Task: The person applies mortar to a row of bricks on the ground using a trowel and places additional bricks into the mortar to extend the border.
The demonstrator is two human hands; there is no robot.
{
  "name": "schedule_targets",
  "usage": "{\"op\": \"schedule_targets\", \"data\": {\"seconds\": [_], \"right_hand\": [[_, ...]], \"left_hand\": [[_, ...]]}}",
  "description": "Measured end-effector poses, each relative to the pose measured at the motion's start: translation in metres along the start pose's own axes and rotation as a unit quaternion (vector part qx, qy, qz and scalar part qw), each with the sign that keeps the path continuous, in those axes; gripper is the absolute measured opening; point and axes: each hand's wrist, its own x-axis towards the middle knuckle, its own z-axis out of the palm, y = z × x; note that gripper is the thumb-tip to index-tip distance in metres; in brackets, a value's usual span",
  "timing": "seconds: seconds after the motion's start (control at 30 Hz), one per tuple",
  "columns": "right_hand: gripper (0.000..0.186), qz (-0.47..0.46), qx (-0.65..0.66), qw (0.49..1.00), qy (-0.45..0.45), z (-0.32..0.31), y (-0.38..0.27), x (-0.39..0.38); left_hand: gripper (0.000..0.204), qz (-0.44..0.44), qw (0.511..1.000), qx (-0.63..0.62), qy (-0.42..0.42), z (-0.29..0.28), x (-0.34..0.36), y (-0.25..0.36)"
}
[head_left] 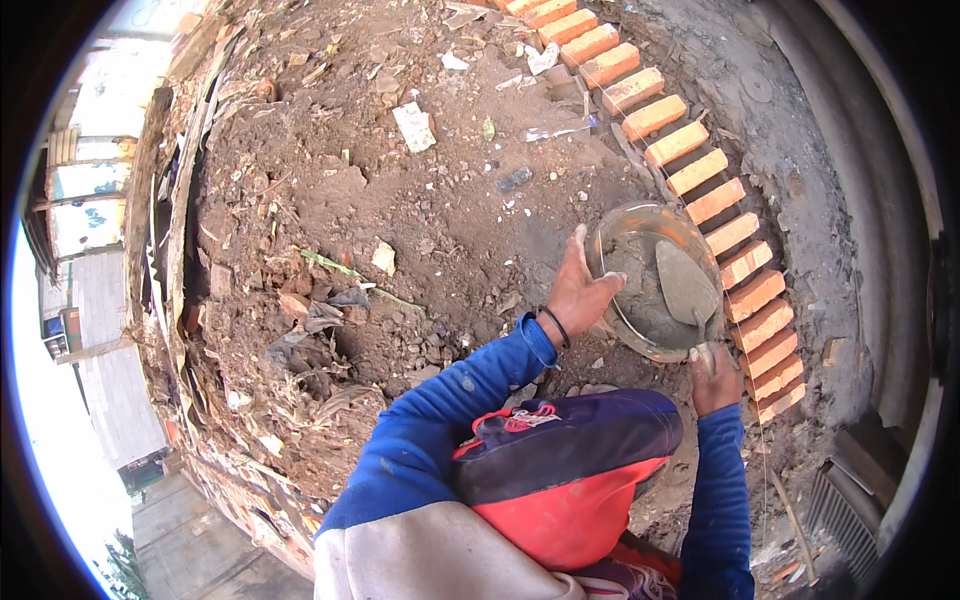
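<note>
A round, mortar-smeared basin (pixel 655 352) rests on the dirt beside a curving row of orange bricks (pixel 716 201). Wet grey mortar (pixel 630 262) coats its inside. My left hand (pixel 583 283) grips the basin's left rim, its thumb over the edge and the fingers along the outer wall. At the near right edge, my right hand (pixel 715 378) is closed round the handle of a trowel (pixel 686 284). The trowel's blade lies inside the basin, covered in mortar. Most of the handle is hidden by my fingers.
A thin string line runs along the brick row. Beyond it lies a grey strip of ground (pixel 835 255). Paper scraps (pixel 413 127), stones and plant litter cover the soil to the left. A stick (pixel 795 530) and a ribbed grate (pixel 838 515) lie at lower right.
</note>
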Motion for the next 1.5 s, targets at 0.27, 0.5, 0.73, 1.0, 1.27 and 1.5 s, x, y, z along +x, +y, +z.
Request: {"op": "schedule_targets", "data": {"seconds": [0.27,0.5,0.73,1.0,1.27,1.5], "right_hand": [[0.033,0.042,-0.316,0.932,-0.175,-0.077,-0.015,0.086],[0.036,-0.058,-0.300,0.904,-0.298,-0.045,-0.071,0.073],[0.045,0.000,-0.177,0.970,-0.166,-0.097,-0.021,0.014],[0.042,0.063,-0.002,0.963,-0.262,-0.027,-0.002,-0.039],[0.042,0.091,0.238,0.962,-0.098,-0.053,0.059,-0.088],[0.044,0.358,0.216,0.884,0.209,-0.031,0.121,-0.160]], "left_hand": [[0.026,-0.165,0.963,-0.209,-0.053,-0.004,0.036,-0.033],[0.027,-0.101,0.958,-0.259,-0.069,-0.006,0.020,-0.027],[0.023,-0.036,0.986,-0.108,-0.120,0.002,-0.021,-0.002],[0.019,0.026,0.988,0.008,-0.153,0.026,-0.037,0.019],[0.025,-0.058,0.983,-0.077,-0.158,0.015,0.005,-0.005],[0.046,-0.110,0.977,-0.124,-0.133,0.012,0.021,-0.012]]}}
